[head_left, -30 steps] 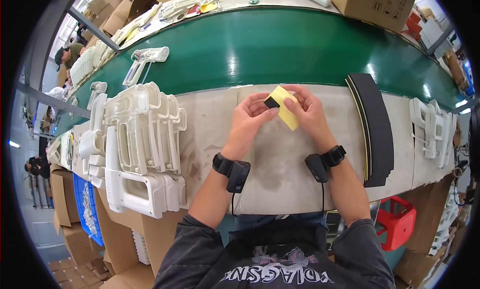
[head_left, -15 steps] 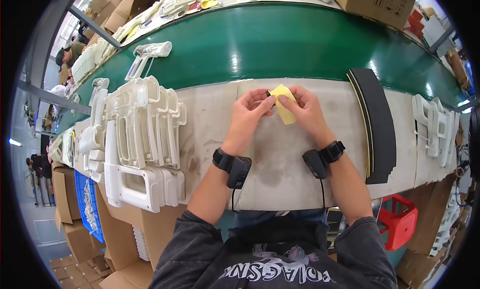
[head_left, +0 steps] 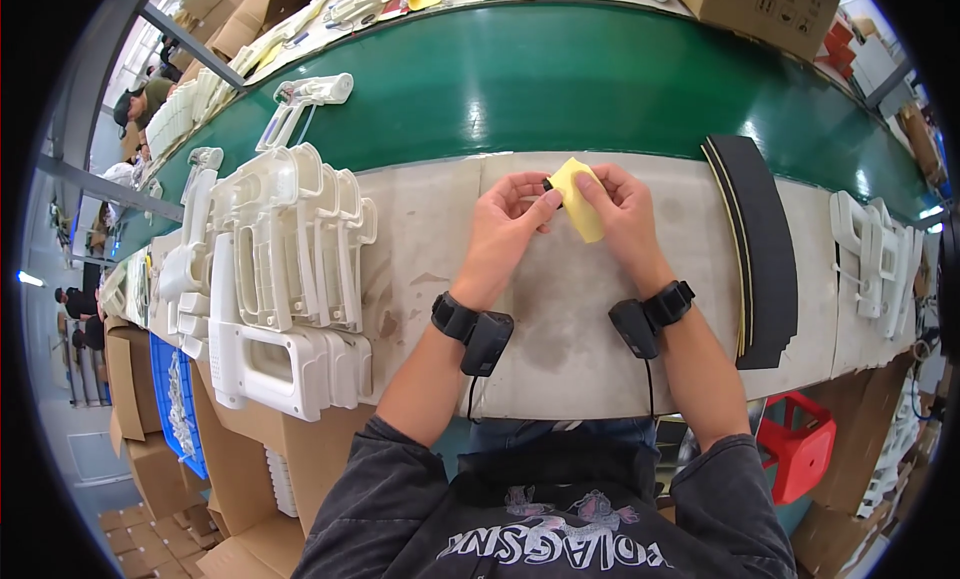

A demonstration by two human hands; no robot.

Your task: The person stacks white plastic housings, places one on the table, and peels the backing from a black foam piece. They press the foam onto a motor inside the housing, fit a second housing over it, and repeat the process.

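Above the middle of the worktable, both hands come close together. A small piece of yellow paper [head_left: 583, 221] is pinched between the thumb and fingers of my right hand [head_left: 628, 217], its free end hanging down. The fingers of my left hand [head_left: 508, 221] close on a small black piece [head_left: 549, 185] at the paper's upper left edge. Most of that piece is hidden by the fingertips, so I cannot tell its full shape. To the right lies a stack of black foam sheets [head_left: 768, 259] with yellow-backed edges.
Several white plastic handle housings [head_left: 290, 249] stand stacked at the left of the grey worktable [head_left: 410, 279]. Beyond it runs a green conveyor belt [head_left: 560, 89]. More white housings [head_left: 872, 249] lie far right. A red stool [head_left: 800, 444] and an open cardboard box [head_left: 245, 419] sit below the edge.
The yellow paper has turned and now shows a flatter, longer face beside the black piece. My right hand has shifted slightly right, and the whole view has moved a little.
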